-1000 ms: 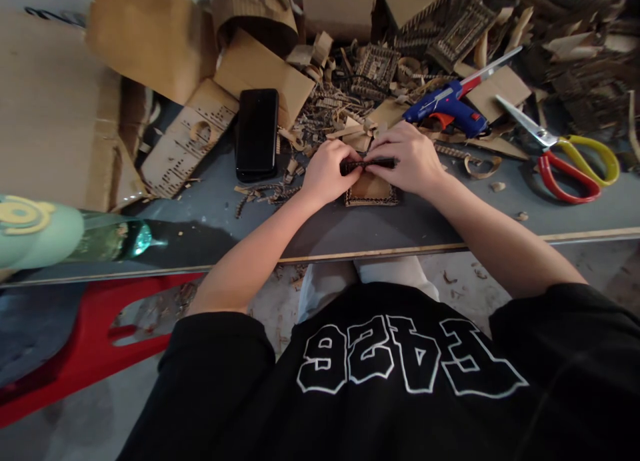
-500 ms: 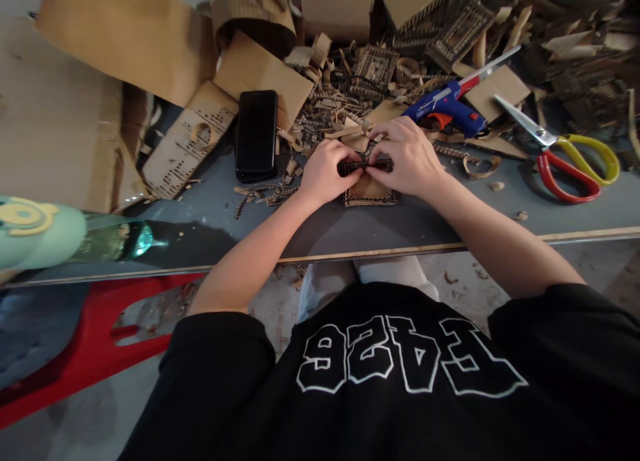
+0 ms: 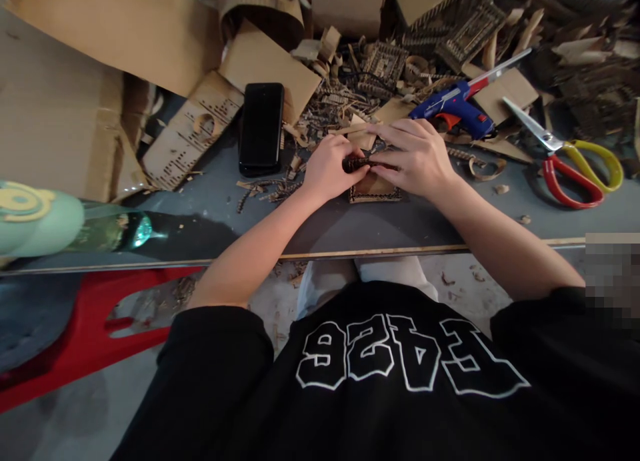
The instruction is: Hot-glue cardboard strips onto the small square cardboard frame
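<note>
My left hand (image 3: 327,169) and my right hand (image 3: 419,158) meet over the grey table (image 3: 350,224) and pinch a dark, narrow corrugated cardboard strip (image 3: 356,163) between their fingertips. Under the hands lies a small square cardboard piece with a ridged border (image 3: 374,191), flat on the table. The fingers hide most of the strip and the upper part of the square piece.
A black phone (image 3: 261,127) lies left of my hands. A blue glue gun (image 3: 457,106) and red-and-yellow scissors (image 3: 570,159) lie to the right. Cardboard sheets and scraps (image 3: 110,81) crowd the back. A green bottle (image 3: 75,231) lies at the left edge, a red stool (image 3: 95,334) below.
My right hand's fingers have slid left along the strip, covering more of it. The view has shifted slightly; both hands stay over the square piece.
</note>
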`<state>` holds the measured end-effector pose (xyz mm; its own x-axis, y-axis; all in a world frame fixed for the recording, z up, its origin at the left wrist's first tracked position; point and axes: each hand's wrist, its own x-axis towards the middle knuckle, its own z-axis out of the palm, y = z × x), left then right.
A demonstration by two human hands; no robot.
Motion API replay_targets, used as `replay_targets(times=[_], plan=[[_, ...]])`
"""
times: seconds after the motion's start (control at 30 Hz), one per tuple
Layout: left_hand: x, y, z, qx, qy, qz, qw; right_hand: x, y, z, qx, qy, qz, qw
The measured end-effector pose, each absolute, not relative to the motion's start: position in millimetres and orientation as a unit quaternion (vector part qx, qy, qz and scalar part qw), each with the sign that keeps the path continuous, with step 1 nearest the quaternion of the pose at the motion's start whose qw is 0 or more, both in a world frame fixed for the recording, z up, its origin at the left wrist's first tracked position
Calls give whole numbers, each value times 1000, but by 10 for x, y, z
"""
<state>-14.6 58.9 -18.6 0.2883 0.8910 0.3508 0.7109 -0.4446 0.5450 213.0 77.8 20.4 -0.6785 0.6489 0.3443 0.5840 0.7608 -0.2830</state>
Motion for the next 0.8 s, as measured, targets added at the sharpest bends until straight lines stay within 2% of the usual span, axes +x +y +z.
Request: replay_targets(times=[0.3,0.43,0.53,0.63,0.73,0.8], plan=[[-166,568,-149,793,500,319,136,2123,821,151,-354,-898,98,242],[-195,553,-81,792,493,342,114,2100,813,117,-362,-869,133,311],[-213,547,-61,790,481,353,142,2039,770,92,-349,-846,150,373],[-227,558,-81,765,478,393,177,2037,754,187,-344,-848,137,380],[-261,640,-155,701,476,489,208,2164,809,405,-476,-800,48,362],[-304,732,-226,654,446,556,252,2288,880,528,-622,-721,-2,307]])
